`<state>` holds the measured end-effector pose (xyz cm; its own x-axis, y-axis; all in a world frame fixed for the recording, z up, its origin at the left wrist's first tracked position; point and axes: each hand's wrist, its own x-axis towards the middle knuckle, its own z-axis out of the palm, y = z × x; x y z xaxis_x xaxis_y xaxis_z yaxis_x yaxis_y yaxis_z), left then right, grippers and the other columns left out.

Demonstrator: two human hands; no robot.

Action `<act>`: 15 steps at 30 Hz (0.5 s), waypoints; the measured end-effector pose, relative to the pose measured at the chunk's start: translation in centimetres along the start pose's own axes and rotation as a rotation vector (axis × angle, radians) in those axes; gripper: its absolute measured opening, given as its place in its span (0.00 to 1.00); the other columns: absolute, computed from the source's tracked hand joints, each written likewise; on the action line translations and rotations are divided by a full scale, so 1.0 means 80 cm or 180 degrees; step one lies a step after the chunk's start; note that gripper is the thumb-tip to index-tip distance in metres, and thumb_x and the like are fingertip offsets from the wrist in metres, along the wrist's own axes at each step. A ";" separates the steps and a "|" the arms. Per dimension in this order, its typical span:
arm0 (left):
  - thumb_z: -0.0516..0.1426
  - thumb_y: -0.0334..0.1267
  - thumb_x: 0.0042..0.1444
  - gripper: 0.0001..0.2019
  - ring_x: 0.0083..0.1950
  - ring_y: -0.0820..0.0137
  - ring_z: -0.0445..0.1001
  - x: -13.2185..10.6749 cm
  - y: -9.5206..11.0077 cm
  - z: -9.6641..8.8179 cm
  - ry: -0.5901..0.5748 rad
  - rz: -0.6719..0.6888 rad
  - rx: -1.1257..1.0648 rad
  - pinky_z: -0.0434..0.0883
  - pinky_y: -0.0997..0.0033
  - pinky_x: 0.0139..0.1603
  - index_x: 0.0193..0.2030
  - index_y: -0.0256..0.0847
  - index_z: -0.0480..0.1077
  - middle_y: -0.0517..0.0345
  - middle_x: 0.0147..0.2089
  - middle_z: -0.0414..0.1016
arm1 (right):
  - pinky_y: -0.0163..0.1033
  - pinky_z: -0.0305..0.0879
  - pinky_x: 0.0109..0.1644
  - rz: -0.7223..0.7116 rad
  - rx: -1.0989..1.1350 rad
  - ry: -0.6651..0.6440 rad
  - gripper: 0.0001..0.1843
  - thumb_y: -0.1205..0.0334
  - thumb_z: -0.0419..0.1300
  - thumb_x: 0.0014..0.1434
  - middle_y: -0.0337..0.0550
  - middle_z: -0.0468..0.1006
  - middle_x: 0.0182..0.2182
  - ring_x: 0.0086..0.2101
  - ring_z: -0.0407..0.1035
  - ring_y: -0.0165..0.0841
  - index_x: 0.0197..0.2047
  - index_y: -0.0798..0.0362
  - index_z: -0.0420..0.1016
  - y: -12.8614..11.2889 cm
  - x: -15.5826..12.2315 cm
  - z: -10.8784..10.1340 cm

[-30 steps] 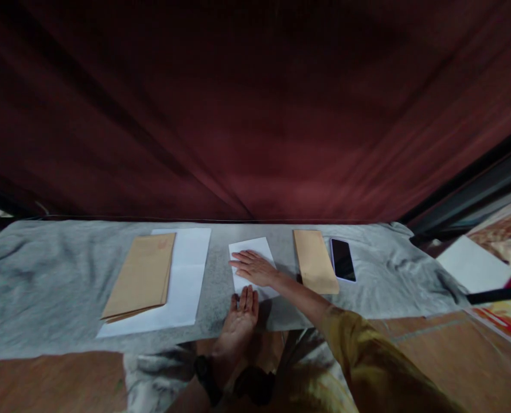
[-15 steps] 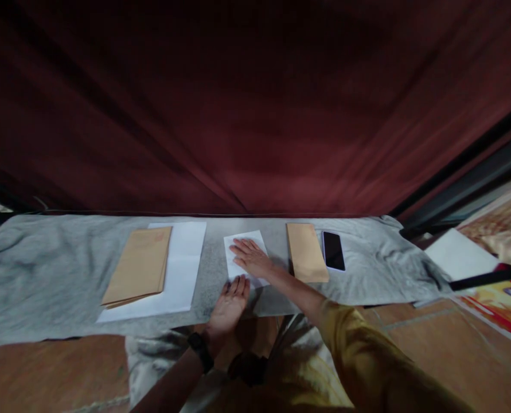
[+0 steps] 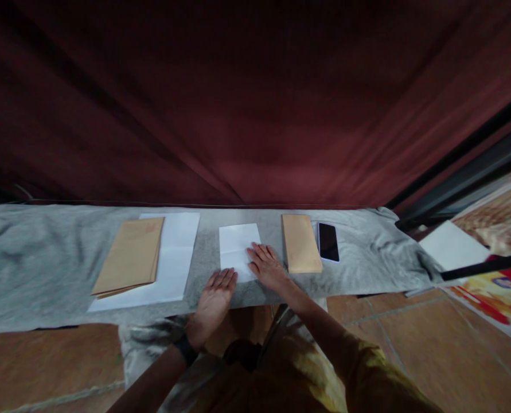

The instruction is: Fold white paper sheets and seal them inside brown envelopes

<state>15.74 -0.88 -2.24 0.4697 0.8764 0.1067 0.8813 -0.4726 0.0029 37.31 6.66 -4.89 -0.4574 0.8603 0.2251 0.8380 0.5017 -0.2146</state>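
A folded white sheet of paper (image 3: 237,240) lies in front of me on the grey cloth, a crease running across it. My right hand (image 3: 267,267) rests flat on the paper's right side, fingers stretched out. At its near left corner is my left hand (image 3: 215,295), palm turned partly up, its extended fingertips touching the edge or just beside it. Neither hand grips anything. Left of the paper, brown envelopes (image 3: 130,255) lie on larger white sheets (image 3: 180,252). To the right sits another stack of brown envelopes (image 3: 301,244).
A phone (image 3: 328,242) with a dark screen lies beyond the right-hand envelopes. The grey cloth (image 3: 44,264) covers the long surface. Behind it hangs a dark red curtain (image 3: 255,115). A black metal frame (image 3: 461,172), a white panel (image 3: 455,245) and a colourful printed sheet (image 3: 508,298) are at right.
My right hand has slid from the paper's middle to its right side, uncovering the crease. My left hand has shifted slightly left and down. The whole view has moved a little.
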 end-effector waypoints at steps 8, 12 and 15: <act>0.45 0.39 0.70 0.26 0.76 0.59 0.56 0.117 0.036 -0.003 0.0423 -0.0364 -0.0480 0.53 0.51 0.76 0.71 0.33 0.61 0.43 0.75 0.59 | 0.57 0.46 0.74 -0.0119 0.0079 -0.0092 0.29 0.61 0.54 0.71 0.57 0.58 0.71 0.71 0.51 0.45 0.72 0.58 0.60 -0.005 -0.008 -0.004; 0.44 0.46 0.70 0.30 0.77 0.55 0.53 0.164 0.021 0.024 0.0303 -0.0787 -0.0564 0.52 0.46 0.75 0.72 0.29 0.57 0.37 0.74 0.58 | 0.57 0.46 0.75 -0.0021 0.0099 -0.0056 0.28 0.60 0.52 0.72 0.57 0.62 0.70 0.70 0.53 0.44 0.72 0.59 0.59 -0.007 -0.006 -0.004; 0.42 0.48 0.70 0.32 0.77 0.55 0.53 0.159 -0.006 0.036 0.0416 -0.0860 -0.0517 0.52 0.49 0.75 0.73 0.28 0.56 0.36 0.75 0.57 | 0.58 0.46 0.74 0.0032 0.0166 0.0011 0.27 0.56 0.50 0.74 0.52 0.62 0.70 0.70 0.54 0.44 0.72 0.54 0.60 -0.007 -0.006 -0.003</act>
<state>21.46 10.76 -3.79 0.2005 0.9576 0.2069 0.9480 -0.2429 0.2055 37.14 5.95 -4.62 -0.4480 0.8650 0.2260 0.8258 0.4973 -0.2661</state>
